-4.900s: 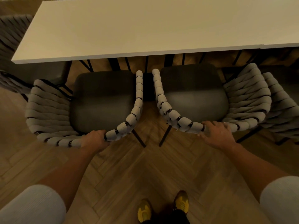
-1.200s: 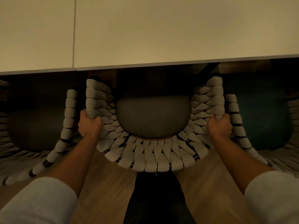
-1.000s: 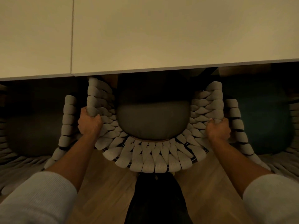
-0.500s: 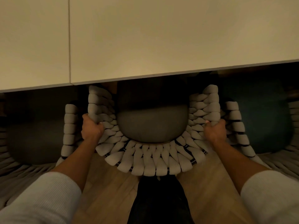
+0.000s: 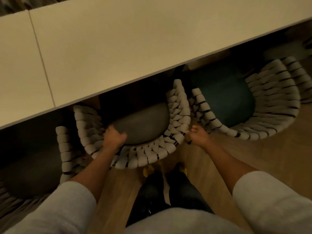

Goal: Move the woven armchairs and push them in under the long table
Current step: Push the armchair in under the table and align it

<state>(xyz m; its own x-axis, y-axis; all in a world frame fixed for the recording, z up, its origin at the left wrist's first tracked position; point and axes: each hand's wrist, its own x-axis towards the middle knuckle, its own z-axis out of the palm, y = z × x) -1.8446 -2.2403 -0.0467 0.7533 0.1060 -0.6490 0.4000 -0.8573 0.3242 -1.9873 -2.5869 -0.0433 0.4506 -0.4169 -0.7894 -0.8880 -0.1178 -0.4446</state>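
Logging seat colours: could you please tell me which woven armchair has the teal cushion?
The armchair just right of the right hand; the others' cushions look grey.

The counter (image 5: 118,48) hides the front of the middle chair (image 5: 148,156) and its legs. Under the counter's left part, the left chair (image 5: 65,149) is dark and cut off by the picture's edge. The right chair (image 5: 273,112) is blurred. Whether the left hand (image 5: 114,138) grips the weave cannot be told.
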